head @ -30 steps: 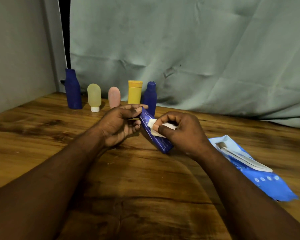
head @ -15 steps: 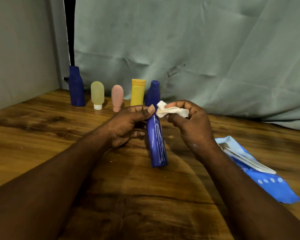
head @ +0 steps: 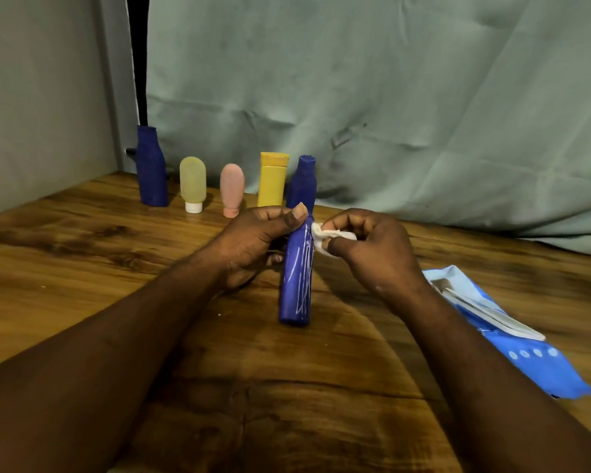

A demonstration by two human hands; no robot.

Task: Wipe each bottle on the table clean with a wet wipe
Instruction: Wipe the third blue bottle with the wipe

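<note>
Tipped a second ago, the blue tube point(head: 294, 281) now stands nearly upright over the middle of the table point(head: 82, 268), and the wipe point(head: 321, 237) has dropped from its top to its upper right side. The left hand point(head: 253, 244) grips the tube's top end, thumb across the front; whether the bottom end touches the wood I cannot tell. The right hand point(head: 372, 250) pinches the bunched wipe against the tube. Thin white lines streak the tube, but no words can be read. Along the back stand a navy bottle point(head: 151, 169), a yellow-green bottle point(head: 192, 180), a pink bottle point(head: 232, 187), a yellow tube point(head: 272, 182) and a blue bottle point(head: 302, 186). To the right lies a blue pack point(head: 539, 363) with white dots, flap open, its lettering unreadable.
</note>
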